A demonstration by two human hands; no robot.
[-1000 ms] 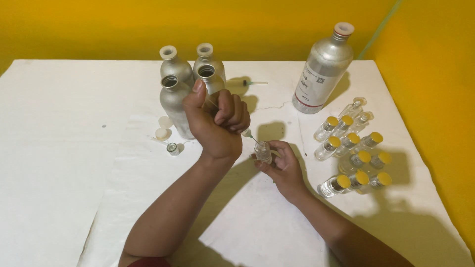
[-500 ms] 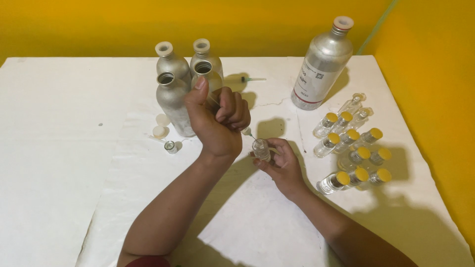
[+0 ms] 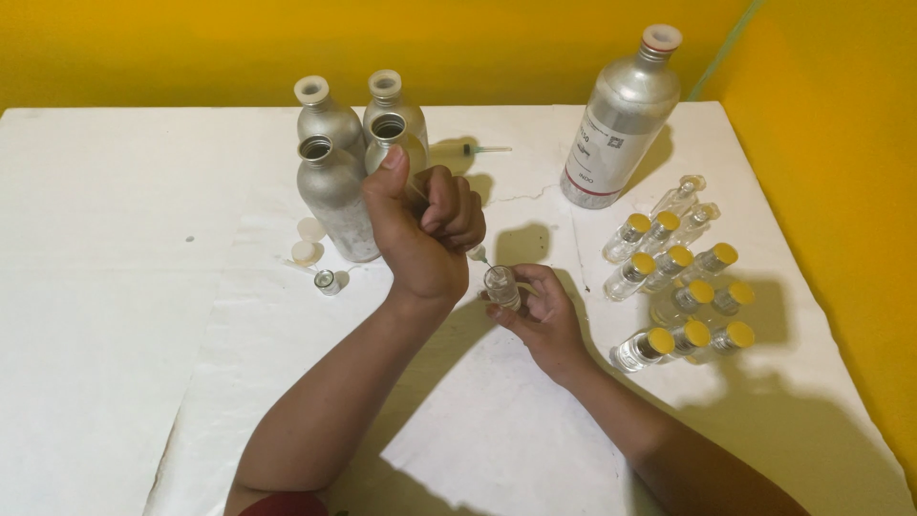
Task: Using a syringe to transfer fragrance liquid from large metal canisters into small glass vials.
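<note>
Your left hand [image 3: 425,229] is fisted around a thin syringe [image 3: 475,252], needle angled down to the small clear glass vial [image 3: 501,286] pinched in your right hand [image 3: 540,315] just below. You look mid-fill; next calls for steady thumb pressure. 4 silver metal bottles [image 3: 334,196] stand behind.

A tall silver metal bottle [image 3: 621,119] with a white cap is seen at the back right of the white table; a white rectangular label [image 3: 594,143] with dark print and a red band along its lower edge is wrapped around its lower body. Four shorter silver metal bottles [image 3: 334,196] are grouped at the back centre, and no label can be made out on them. Small clear vials with yellow caps [image 3: 683,291] are clustered at the right, unlabelled.
</note>
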